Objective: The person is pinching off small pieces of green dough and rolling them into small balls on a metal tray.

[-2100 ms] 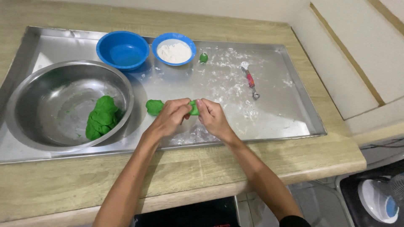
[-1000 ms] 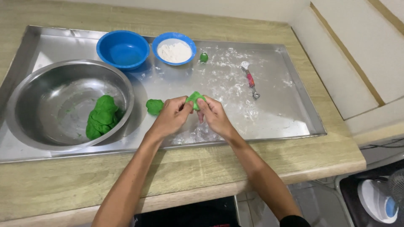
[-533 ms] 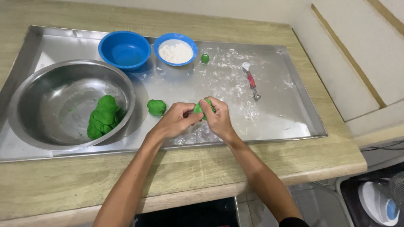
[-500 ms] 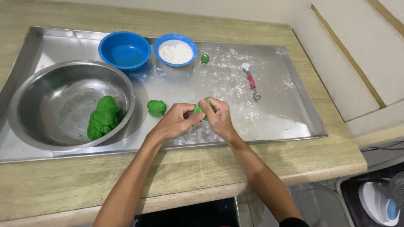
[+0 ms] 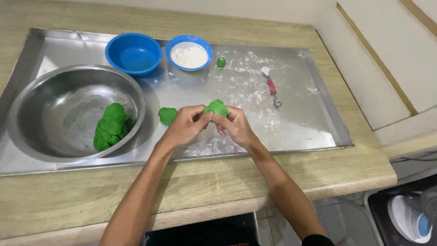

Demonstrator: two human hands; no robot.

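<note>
A pale wooden counter (image 5: pixel 218 191) meets a cream panelled wall (image 5: pixel 387 59) on the right, evenly lit.

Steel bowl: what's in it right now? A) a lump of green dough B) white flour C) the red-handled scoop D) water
A: a lump of green dough lies in the steel bowl; the flour sits in a small blue bowl, and the red-handled scoop lies on the metal tray.

i count four bits of green dough: the piece (image 5: pixel 215 108) in my fingers, a lump (image 5: pixel 168 115) on the steel tray (image 5: pixel 318 123), a big mass (image 5: pixel 110 126) in the one metal bowl (image 5: pixel 54 91), and a tiny ball (image 5: pixel 221 62). there are two blue bowls, one empty (image 5: pixel 133 51) and one with flour (image 5: pixel 189 52), plus a single red-handled scoop (image 5: pixel 271 86).
</note>
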